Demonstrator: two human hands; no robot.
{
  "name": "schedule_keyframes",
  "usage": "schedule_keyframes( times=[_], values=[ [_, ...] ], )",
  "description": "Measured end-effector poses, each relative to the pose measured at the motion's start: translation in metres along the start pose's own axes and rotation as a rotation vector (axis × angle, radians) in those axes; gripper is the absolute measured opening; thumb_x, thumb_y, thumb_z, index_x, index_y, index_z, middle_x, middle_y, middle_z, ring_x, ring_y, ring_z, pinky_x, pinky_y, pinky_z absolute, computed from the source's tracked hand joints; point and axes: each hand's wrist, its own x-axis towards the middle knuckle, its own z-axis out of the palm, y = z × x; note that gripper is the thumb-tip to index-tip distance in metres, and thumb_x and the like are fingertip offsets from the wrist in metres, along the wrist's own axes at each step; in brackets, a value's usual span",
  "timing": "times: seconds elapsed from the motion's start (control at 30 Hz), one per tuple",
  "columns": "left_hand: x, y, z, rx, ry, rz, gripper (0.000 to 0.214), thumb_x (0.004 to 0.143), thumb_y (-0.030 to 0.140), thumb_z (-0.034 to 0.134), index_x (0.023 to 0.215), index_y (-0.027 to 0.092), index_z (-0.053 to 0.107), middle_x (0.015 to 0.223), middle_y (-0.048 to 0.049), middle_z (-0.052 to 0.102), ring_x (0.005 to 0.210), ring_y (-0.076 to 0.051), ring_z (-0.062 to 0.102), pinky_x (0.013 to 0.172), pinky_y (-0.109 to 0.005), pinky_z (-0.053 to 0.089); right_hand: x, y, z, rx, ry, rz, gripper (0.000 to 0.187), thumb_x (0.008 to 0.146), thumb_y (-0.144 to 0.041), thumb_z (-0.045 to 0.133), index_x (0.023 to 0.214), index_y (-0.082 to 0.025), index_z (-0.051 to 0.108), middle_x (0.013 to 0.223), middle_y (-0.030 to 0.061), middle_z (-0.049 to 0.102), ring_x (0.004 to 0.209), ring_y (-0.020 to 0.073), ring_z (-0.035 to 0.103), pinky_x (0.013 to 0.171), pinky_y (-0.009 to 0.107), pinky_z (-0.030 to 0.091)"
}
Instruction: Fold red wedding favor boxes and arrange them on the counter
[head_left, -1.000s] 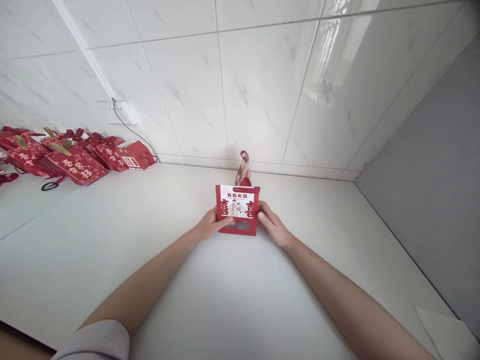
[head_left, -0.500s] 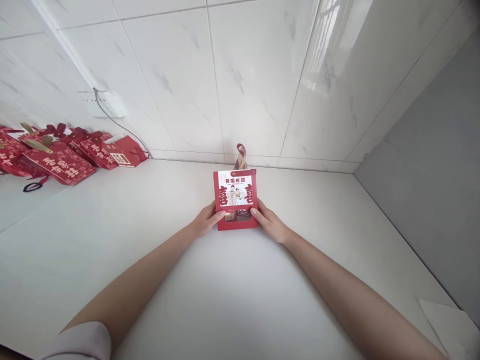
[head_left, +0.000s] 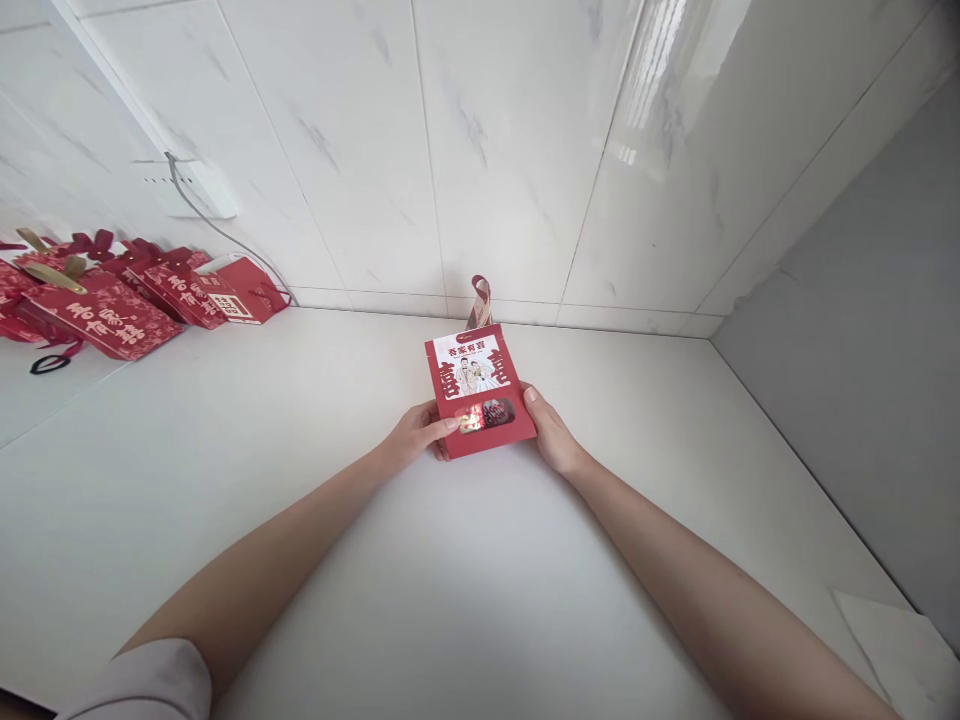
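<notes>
A red gift box with a white printed panel of a couple and Chinese characters is held between both hands above the white counter. Through the window in its lower front show shiny gold and dark wrapped pieces. My left hand grips the left edge, thumb on the front and fingers behind. At the right edge, my right hand is closed on the box with its thumb along the side; its fingers are mostly hidden. Behind the box a ribbon loop sticks up; what it belongs to is mostly hidden.
Several red gift boxes with ribbon handles lean together at the left by the tiled wall. A dark loop lies before them. A grey cable runs down from a wall socket. A pale sheet lies at the lower right.
The box has turned and tilted between my hands, its lower edge swinging right and its top leaning back. My right thumb has slid from the front face to the right edge.
</notes>
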Motion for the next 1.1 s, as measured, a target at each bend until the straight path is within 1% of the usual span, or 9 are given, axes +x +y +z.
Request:
schedule_keyframes(
  times=[0.1,0.17,0.27,0.37,0.53,0.73,0.87,0.97,1.1],
  values=[
    [-0.003,-0.001,0.01,-0.334,0.093,-0.014,0.051,0.084,0.06,0.056,0.11,0.017,0.066,0.086,-0.0071,0.072,0.061,-0.015,0.065,0.05,-0.022,0.051,0.005,0.006,-0.004,0.044,0.053,0.008,0.062,0.096,-0.067,0.024,0.134,-0.025,0.05,0.125,0.0072,0.063,0.111,0.0239,0.061,0.101,0.042,0.046],
    [-0.003,-0.004,0.013,-0.424,0.096,0.024,0.05,0.081,0.059,0.061,0.114,0.021,0.064,0.099,-0.007,0.072,0.079,-0.018,0.07,0.058,-0.022,0.056,0.008,0.011,-0.006,0.1,0.066,0.036,0.062,0.095,-0.068,0.026,0.127,-0.024,0.055,0.116,0.0088,0.065,0.102,0.0234,0.064,0.095,0.041,0.049],
    [-0.002,-0.01,0.014,-0.323,0.049,0.059,0.055,0.073,0.041,0.078,0.122,0.027,0.058,0.121,-0.0068,0.067,0.107,-0.026,0.066,0.074,-0.029,0.059,0.01,0.014,-0.007,0.142,0.048,0.037,0.059,0.095,-0.068,0.029,0.116,-0.022,0.06,0.105,0.0085,0.067,0.095,0.0223,0.065,0.092,0.039,0.05],
    [-0.001,-0.012,0.013,-0.241,-0.013,0.117,0.061,0.071,0.03,0.081,0.127,0.027,0.056,0.128,-0.0088,0.063,0.117,-0.03,0.06,0.085,-0.039,0.058,0.009,0.013,-0.006,0.111,0.01,0.012,0.055,0.096,-0.066,0.03,0.11,-0.023,0.062,0.101,0.007,0.068,0.093,0.0218,0.064,0.09,0.038,0.05],
    [-0.001,-0.007,0.021,-0.216,-0.049,0.167,0.067,0.07,0.026,0.082,0.131,0.026,0.054,0.133,-0.0098,0.061,0.124,-0.032,0.056,0.1,-0.047,0.05,0.007,0.01,-0.005,0.054,-0.017,0.008,0.053,0.095,-0.066,0.033,0.106,-0.025,0.065,0.1,0.0045,0.07,0.093,0.022,0.064,0.091,0.038,0.05],
    [0.006,-0.005,0.008,-0.366,0.195,0.012,0.05,0.088,0.054,0.052,0.123,0.02,0.059,0.118,-0.0107,0.069,0.1,-0.025,0.068,0.087,-0.039,0.058,0.008,0.01,-0.005,0.037,0.007,0.028,0.052,0.093,-0.066,0.041,0.099,-0.021,0.067,0.096,0.0069,0.068,0.09,0.0207,0.064,0.09,0.038,0.05],
    [0.0,0.026,-0.025,-0.169,0.082,-0.084,0.056,0.079,0.051,0.058,0.121,0.014,0.063,0.101,-0.0119,0.073,0.082,-0.03,0.07,0.061,-0.037,0.058,0.008,0.01,-0.004,0.077,0.011,0.018,0.051,0.094,-0.064,0.039,0.1,-0.022,0.067,0.095,0.0064,0.069,0.089,0.0205,0.064,0.089,0.038,0.05],
    [-0.014,0.071,-0.043,0.017,-0.097,-0.226,0.051,0.075,0.043,0.068,0.119,0.019,0.067,0.103,-0.0095,0.074,0.097,-0.036,0.068,0.075,-0.04,0.058,0.008,0.009,-0.003,0.054,0.007,0.022,0.049,0.095,-0.063,0.038,0.102,-0.023,0.066,0.098,0.0054,0.069,0.092,0.0211,0.064,0.09,0.037,0.049],
    [-0.035,0.125,-0.045,0.222,-0.093,-0.422,0.055,0.062,0.022,0.08,0.117,0.023,0.069,0.104,-0.0052,0.073,0.106,-0.037,0.065,0.084,-0.04,0.055,0.006,0.008,-0.002,0.032,-0.004,0.028,0.049,0.095,-0.063,0.038,0.099,-0.024,0.068,0.098,0.0046,0.069,0.093,0.0215,0.063,0.09,0.037,0.048]
  ],
)
